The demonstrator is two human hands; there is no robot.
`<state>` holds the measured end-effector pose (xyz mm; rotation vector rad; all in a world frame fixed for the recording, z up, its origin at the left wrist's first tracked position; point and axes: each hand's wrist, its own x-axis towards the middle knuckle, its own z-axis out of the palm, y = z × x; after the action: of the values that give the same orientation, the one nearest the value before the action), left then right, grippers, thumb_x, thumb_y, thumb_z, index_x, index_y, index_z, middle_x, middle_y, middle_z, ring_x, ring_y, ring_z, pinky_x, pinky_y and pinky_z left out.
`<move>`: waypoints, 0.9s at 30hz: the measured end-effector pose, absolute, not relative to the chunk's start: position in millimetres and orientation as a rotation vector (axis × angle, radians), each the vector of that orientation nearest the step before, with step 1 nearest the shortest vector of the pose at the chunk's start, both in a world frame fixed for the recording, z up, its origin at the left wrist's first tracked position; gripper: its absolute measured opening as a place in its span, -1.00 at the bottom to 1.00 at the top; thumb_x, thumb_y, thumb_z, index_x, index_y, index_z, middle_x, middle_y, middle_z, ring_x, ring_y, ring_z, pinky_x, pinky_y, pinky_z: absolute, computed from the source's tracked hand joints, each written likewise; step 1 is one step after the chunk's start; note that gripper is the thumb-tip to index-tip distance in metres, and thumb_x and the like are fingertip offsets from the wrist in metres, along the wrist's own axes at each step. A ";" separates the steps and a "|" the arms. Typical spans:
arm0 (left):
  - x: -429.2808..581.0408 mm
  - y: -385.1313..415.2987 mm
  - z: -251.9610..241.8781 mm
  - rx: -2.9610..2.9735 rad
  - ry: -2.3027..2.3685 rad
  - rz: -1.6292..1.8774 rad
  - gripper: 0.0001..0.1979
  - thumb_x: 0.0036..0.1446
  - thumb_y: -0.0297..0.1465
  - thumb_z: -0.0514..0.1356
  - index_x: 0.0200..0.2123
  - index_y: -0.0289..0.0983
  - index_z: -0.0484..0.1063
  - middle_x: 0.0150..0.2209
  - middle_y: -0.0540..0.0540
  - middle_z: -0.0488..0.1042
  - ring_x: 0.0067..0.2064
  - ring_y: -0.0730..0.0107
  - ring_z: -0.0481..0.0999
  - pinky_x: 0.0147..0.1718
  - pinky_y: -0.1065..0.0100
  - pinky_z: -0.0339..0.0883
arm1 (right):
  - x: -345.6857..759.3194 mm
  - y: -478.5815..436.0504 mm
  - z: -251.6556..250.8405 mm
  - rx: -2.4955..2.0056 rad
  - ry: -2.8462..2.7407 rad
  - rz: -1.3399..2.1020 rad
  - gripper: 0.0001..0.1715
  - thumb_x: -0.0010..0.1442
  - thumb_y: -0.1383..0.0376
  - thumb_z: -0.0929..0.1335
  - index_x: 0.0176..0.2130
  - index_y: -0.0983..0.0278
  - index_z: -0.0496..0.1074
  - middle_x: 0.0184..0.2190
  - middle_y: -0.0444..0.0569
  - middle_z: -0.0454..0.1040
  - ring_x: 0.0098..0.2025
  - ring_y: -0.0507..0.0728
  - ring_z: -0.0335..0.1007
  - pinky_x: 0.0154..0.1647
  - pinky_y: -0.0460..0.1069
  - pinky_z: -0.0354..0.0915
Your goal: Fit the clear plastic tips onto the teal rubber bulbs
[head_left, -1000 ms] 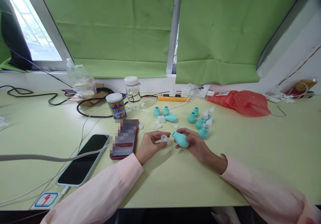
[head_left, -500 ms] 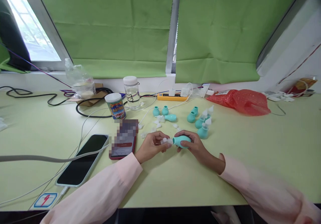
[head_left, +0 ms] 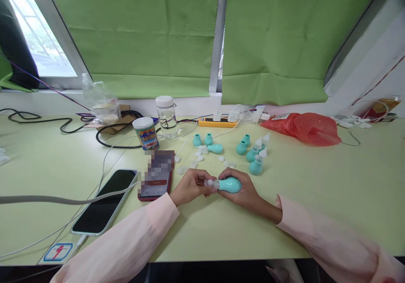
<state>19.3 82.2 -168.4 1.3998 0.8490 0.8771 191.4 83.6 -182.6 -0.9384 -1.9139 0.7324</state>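
My right hand (head_left: 242, 189) is wrapped round a turquoise squeeze bulb (head_left: 230, 184) held lying sideways, its neck to the left. Between the fingers of my left hand (head_left: 193, 186) is a clear plastic nozzle piece (head_left: 210, 183), its end against the bulb's neck. Beyond my hands lie small clear and white plastic parts (head_left: 229, 164) and a bulb lying on its side (head_left: 215, 148). Two bare bulbs (head_left: 208, 139) stand further back. To the right are several upright bulbs (head_left: 255, 167), some topped with white pointed tips (head_left: 263, 153).
Left of my hands lie a red-edged phone (head_left: 158, 177) and a larger black-screened phone (head_left: 104, 202) with cables across it. Behind stand a printed tub (head_left: 146, 134) and a clear bottle (head_left: 167, 120). An orange power strip (head_left: 217, 123) and a red plastic bag (head_left: 303, 129) sit by the wall.
The nozzle piece and the bulb have come together; a gap at the bulb's mouth showed before. My right hand has shifted its grip on the bulb.
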 end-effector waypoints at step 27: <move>23.1 72.6 -163.7 1.876 0.843 1.011 -0.77 -0.10 -0.34 0.20 -0.32 -0.30 0.47 -0.47 -0.11 0.37 -0.44 0.38 0.34 -0.45 0.41 0.20 | 191.9 84.4 -169.7 -0.956 -1.378 2.070 -0.60 -0.28 0.44 0.40 -0.35 0.25 0.28 -0.60 -0.24 0.25 -0.65 -0.13 0.13 -0.75 -0.24 0.08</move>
<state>23.1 72.6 -163.7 1.8762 0.8425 1.0110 191.9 84.4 -169.7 -0.9564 -1.3776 2.0703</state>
